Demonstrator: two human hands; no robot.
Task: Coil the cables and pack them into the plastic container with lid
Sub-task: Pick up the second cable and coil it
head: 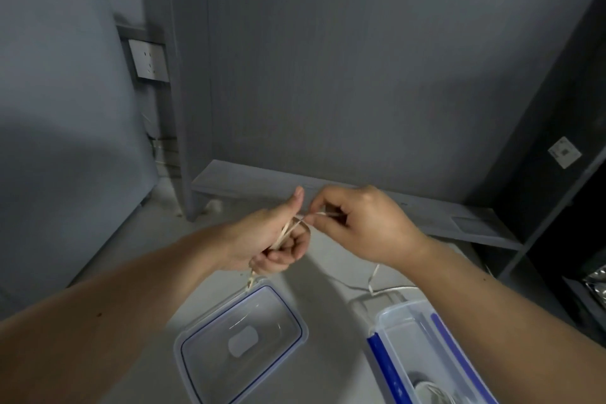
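Note:
My left hand (pixel 267 239) is closed around several loops of a thin pale cable (pixel 288 230), thumb raised. A short end of it hangs below the fist. My right hand (pixel 364 223) pinches the same cable between thumb and forefinger, just right of the left hand. Both hands hover above the grey surface. The clear plastic container (pixel 401 357) with blue clips stands at the lower right, with a white coiled cable (pixel 433 392) inside. Its clear lid (pixel 296 316) with a blue seal lies flat to the left of it.
A loose white cable (pixel 377 285) trails on the surface behind the container. A low grey shelf (pixel 249 179) runs along the wall ahead. A wall socket (pixel 149 59) is at the upper left. Dark shelving (pixel 557 174) stands on the right.

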